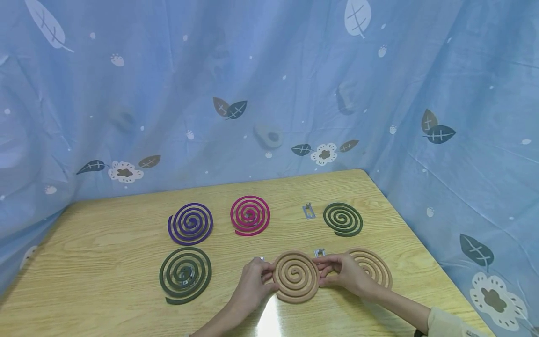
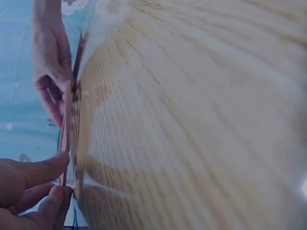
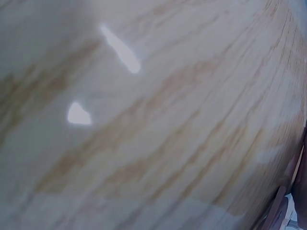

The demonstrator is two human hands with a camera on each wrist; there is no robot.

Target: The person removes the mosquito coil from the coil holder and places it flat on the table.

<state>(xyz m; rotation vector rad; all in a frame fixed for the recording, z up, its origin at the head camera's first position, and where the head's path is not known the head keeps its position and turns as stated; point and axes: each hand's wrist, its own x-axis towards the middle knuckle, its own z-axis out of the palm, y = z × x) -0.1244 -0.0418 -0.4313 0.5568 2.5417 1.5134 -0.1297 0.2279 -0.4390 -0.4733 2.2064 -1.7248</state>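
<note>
Between both hands, a tan mosquito coil (image 1: pixel 293 293) is held flat a little over the table. My left hand (image 1: pixel 251 283) pinches its left edge with thumb and fingers, and my right hand (image 1: pixel 343 274) grips the opposite edge. Seen edge-on in the left wrist view, the coil (image 2: pixel 66 129) runs between the left hand (image 2: pixel 29 191) and the right hand (image 2: pixel 50 60). A second tan coil (image 1: pixel 383 269) lies under the right wrist, partly hidden. Small metal coil stands, one (image 1: pixel 320 252) by the right fingers and one (image 1: pixel 262 259) by the left, show just behind the held coil.
On the wooden table (image 1: pixel 105 262) lie a purple coil (image 1: pixel 205 217), a pink coil (image 1: pixel 233 215), a dark green coil (image 1: pixel 206 274) at left and another green coil (image 1: pixel 359 220) at right. Another metal stand (image 1: pixel 309 213) sits at the back. A blue patterned curtain (image 1: pixel 168 93) borders the table.
</note>
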